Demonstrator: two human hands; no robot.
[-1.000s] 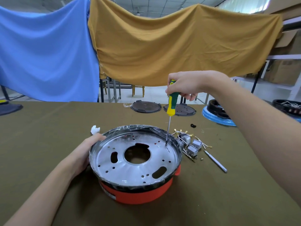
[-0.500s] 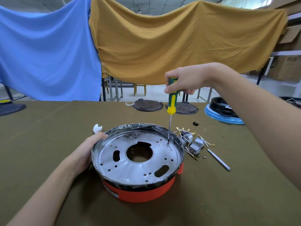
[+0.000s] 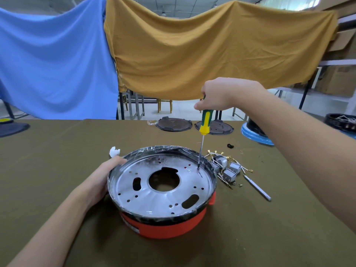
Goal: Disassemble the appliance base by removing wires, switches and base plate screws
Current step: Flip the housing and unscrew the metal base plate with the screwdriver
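place: workshop or warehouse floor | signs: cloth-covered worktable [image 3: 57, 170], metal shelving with cardboard boxes [image 3: 342, 78], hung blue sheet [image 3: 54, 64] and mustard sheet [image 3: 202, 54], stripped appliance parts [image 3: 173, 124] laid about

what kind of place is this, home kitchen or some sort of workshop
Likely a workshop or warehouse: a cloth-covered work table, removed switches beside the opened appliance base, more stripped bases behind, and shelving with cardboard boxes.

Bright, even light filled the room. The shiny metal plate [image 3: 161, 189] glared under the right hand [image 3: 215, 95]. Picture edges bent outward.
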